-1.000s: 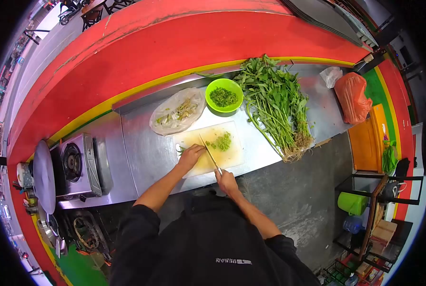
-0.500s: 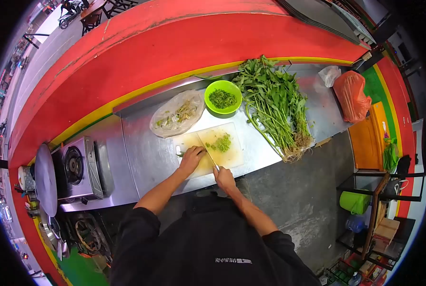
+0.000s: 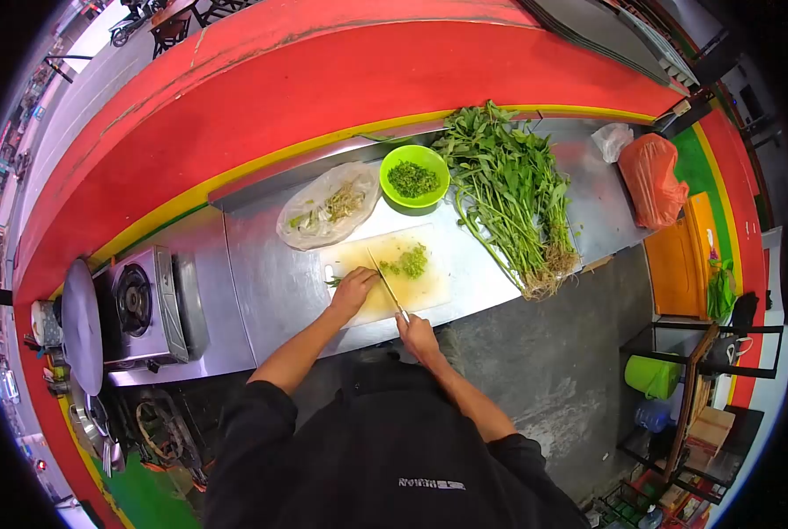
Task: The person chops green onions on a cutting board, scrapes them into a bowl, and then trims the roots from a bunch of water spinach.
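A white cutting board (image 3: 429, 288) lies on the steel counter with a small heap of chopped greens (image 3: 409, 261) on it. My left hand (image 3: 353, 291) is closed with curled fingers over leafy greens on the board; green tips (image 3: 333, 282) poke out at its left, the rest is hidden. In my right hand (image 3: 417, 336) is the handle of a knife (image 3: 385, 279), its blade slanting up and left right beside the left fingertips. Behind the board stand a lime-green bowl (image 3: 412, 206) of chopped greens and a clear plastic bag (image 3: 304, 227) holding trimmings.
A big bundle of leafy greens (image 3: 513, 189) with roots lies right of the bowl. Farther right sits a red plastic bag (image 3: 653, 181). At the left is a gas stove (image 3: 138, 300) with a large round lid (image 3: 82, 326) beside it. A red wall (image 3: 323, 97) borders the counter.
The knife blade has shifted slightly and now stands a little farther from the left fingertips at its tip. Both hands keep nearly the same places; the view has tilted slightly.
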`<state>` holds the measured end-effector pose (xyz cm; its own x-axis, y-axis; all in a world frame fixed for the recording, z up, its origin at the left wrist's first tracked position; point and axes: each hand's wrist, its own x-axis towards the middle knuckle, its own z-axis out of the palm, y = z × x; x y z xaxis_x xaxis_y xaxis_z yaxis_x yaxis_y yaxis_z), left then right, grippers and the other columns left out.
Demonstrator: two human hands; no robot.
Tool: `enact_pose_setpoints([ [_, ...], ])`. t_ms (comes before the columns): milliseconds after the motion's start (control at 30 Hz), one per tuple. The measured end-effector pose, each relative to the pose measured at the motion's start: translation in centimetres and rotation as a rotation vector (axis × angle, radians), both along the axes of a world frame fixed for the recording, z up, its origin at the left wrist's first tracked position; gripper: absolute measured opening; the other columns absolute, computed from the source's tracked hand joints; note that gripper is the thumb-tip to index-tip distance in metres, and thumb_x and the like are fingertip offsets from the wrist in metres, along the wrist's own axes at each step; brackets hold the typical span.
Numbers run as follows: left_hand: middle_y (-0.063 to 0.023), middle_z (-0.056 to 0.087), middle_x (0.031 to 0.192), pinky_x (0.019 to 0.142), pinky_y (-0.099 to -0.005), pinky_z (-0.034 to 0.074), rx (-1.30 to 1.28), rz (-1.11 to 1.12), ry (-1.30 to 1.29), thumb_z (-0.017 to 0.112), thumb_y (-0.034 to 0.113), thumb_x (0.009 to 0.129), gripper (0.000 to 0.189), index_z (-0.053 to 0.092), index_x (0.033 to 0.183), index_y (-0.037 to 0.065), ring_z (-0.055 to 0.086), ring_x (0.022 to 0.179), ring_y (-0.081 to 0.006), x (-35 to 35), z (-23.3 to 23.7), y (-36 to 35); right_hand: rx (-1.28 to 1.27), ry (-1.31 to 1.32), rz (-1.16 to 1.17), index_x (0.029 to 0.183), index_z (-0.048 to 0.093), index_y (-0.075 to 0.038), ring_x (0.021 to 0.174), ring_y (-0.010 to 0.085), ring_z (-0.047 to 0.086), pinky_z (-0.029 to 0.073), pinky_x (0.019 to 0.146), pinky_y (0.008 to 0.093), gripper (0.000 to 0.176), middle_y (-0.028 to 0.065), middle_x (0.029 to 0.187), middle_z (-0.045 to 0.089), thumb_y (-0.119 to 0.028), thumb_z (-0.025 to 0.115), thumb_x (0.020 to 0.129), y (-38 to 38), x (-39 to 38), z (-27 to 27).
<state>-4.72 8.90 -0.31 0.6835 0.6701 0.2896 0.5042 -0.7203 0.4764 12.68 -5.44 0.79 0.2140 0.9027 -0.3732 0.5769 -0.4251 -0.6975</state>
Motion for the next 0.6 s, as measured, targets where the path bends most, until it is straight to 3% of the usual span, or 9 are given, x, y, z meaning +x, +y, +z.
enact_pose_setpoints([
  [300, -0.0070, 0.066, 0.110, 0.087, -0.0390, 0.050, 0.149, 0.059, 0.058, 0.063, 0.007, 0.077, 0.026, 0.070, 0.102, 0.003, 0.061, 0.102, -0.0268, 0.4, 0.6, -0.7, -0.019, -0.179, 0.011, 0.093, 0.066, 0.008, 0.078, 0.0529, 0.065, 0.053, 0.072, 0.0579, 0.047, 0.0351, 0.078, 0.065, -0.037, 0.053, 0.100, 1.2, -0.7, 0.1],
  [600, -0.0096, 0.068, 0.109, 0.090, -0.0385, 0.052, 0.058, 0.037, 0.032, 0.062, 0.006, 0.078, 0.028, 0.070, 0.104, 0.002, 0.063, 0.103, -0.0262, 0.0, -0.2, -0.5, -0.015, -0.058, 0.022, 0.094, 0.066, 0.009, 0.081, 0.0531, 0.065, 0.053, 0.074, 0.0588, 0.052, 0.0355, 0.082, 0.066, -0.041, 0.051, 0.100, 0.3, 0.2, -0.4],
])
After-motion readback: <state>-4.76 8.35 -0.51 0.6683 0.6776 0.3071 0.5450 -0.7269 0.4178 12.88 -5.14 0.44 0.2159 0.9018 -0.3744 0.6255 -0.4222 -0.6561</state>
